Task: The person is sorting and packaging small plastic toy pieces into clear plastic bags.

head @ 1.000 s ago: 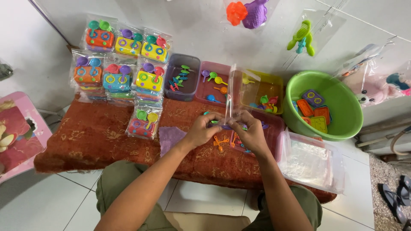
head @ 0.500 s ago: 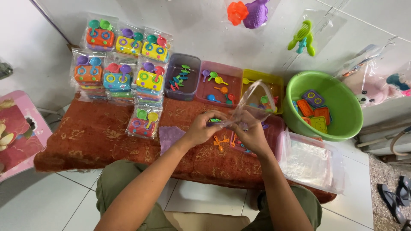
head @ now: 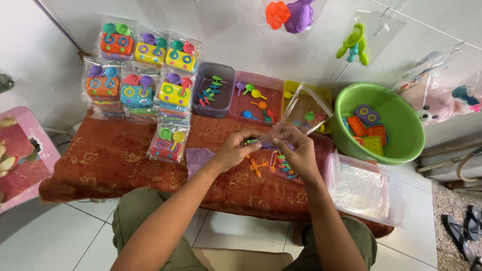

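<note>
The left hand (head: 236,149) and the right hand (head: 296,148) meet above the red cloth (head: 100,160), and both pinch the lower edge of a clear bag (head: 301,108). The bag stands up from the fingers and leans away, in front of the trays, with its mouth at the far top. Both hands are closed on this bag; nothing else is in them.

The bag seems very light, thin and soft. It probably bends and slips easily, so I think it is best held at the edge, with thumb and finger on each side, as it is held now.

Going from large to small: the green basin (head: 401,145) on the right has flat toy plates inside. Near it lies a stack of clear bags (head: 364,190). At the far left there are packed toy sets (head: 138,68) in rows. The pink tray (head: 253,98) contains small spoons. Under the hands is a little pile of toy forks (head: 273,165).
</note>
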